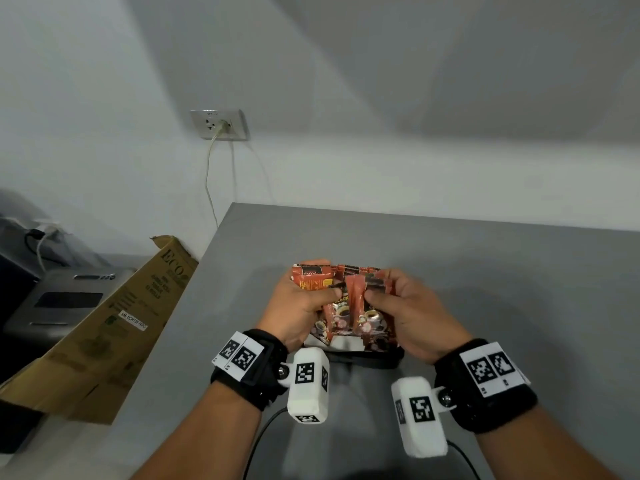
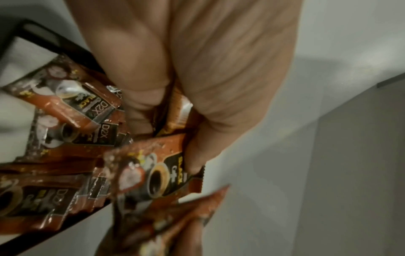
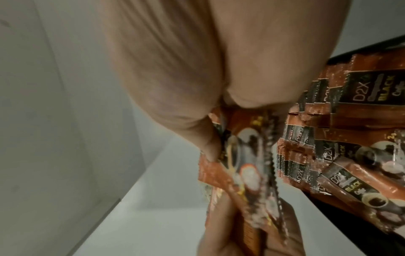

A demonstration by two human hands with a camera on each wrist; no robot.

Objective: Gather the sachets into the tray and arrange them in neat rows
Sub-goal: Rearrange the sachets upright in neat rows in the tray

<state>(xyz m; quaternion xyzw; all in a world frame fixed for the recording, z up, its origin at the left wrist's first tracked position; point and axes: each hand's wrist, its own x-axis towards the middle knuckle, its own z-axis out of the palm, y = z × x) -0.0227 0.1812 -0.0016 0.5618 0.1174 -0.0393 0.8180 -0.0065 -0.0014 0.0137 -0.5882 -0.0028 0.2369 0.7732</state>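
A black tray (image 1: 367, 360) sits on the grey table (image 1: 485, 271) just in front of my wrists, with several orange-brown coffee sachets (image 1: 375, 329) lying in it. Above the tray, both hands hold a bunch of sachets (image 1: 356, 292) on edge. My left hand (image 1: 304, 303) grips the bunch's left side, fingers curled round it. My right hand (image 1: 405, 306) pinches the right side. The left wrist view shows a held sachet (image 2: 157, 175) under the thumb and the tray rim (image 2: 52, 37). The right wrist view shows the gripped sachets (image 3: 245, 173) and stacked tray sachets (image 3: 355, 138).
A brown cardboard box (image 1: 114, 327) leans at the table's left edge, beside a grey appliance (image 1: 62, 299). A wall socket (image 1: 220, 124) with a cable hangs above the table's far left corner. The wall runs along the far edge.
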